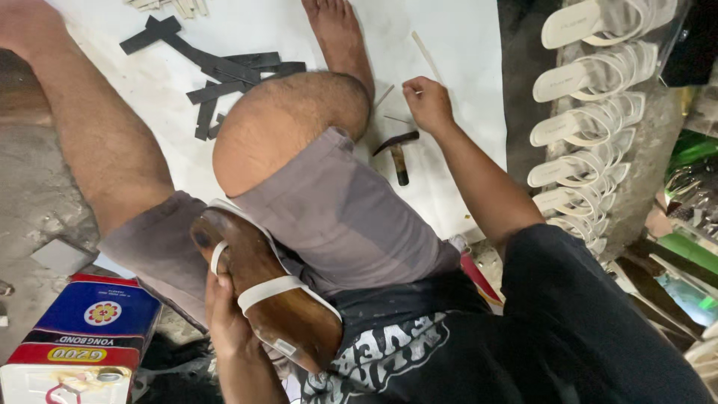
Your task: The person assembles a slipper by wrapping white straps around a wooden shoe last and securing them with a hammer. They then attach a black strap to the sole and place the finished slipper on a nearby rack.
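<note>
My left hand (224,318) grips a brown wooden shoe form (269,292) from below, holding it against my lap. Two white straps (273,288) cross the form and a white sole shows along its edge. My right hand (428,103) reaches out to the white sheet (464,45) on the floor, its fingers pinched shut on something small that I cannot make out. A hammer (398,153) with a dark head lies on the sheet just below that hand, beside my bent knee.
Dark strips (217,71) lie scattered on the sheet at the upper left. A row of white sandals (591,112) stands on the right. A red, white and blue tin can (82,337) sits at the lower left on the concrete floor.
</note>
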